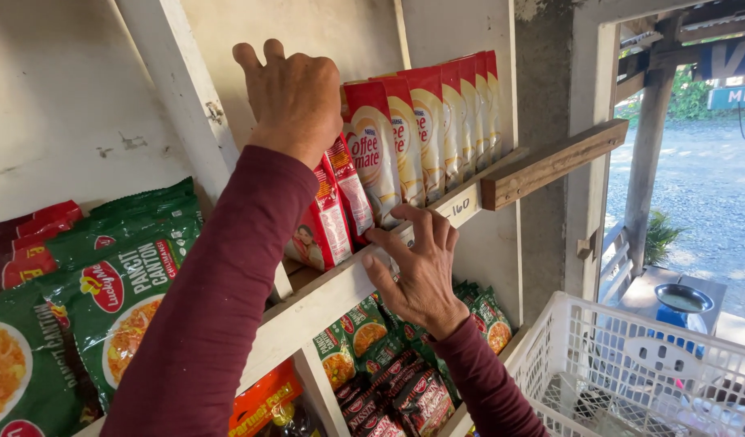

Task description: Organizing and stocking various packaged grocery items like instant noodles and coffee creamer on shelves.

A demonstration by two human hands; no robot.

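My left hand [294, 99] reaches up to the upper shelf and grips the tops of a few small red sachets [334, 212], which lean to the left under it. Right beside them stands a row of red-and-cream pouches [425, 129]. My right hand [422, 271] rests with spread fingers on the wooden front rail [340, 287] of that shelf. Its fingertips touch the bottom edge of the nearest pouch, and it holds nothing.
Green noodle packets [118, 283] fill the shelf at left, and more green and dark red packets [389, 372] lie below the rail. A white plastic basket [631, 364] stands at lower right. A wooden batten [554, 162] juts out towards the open doorway.
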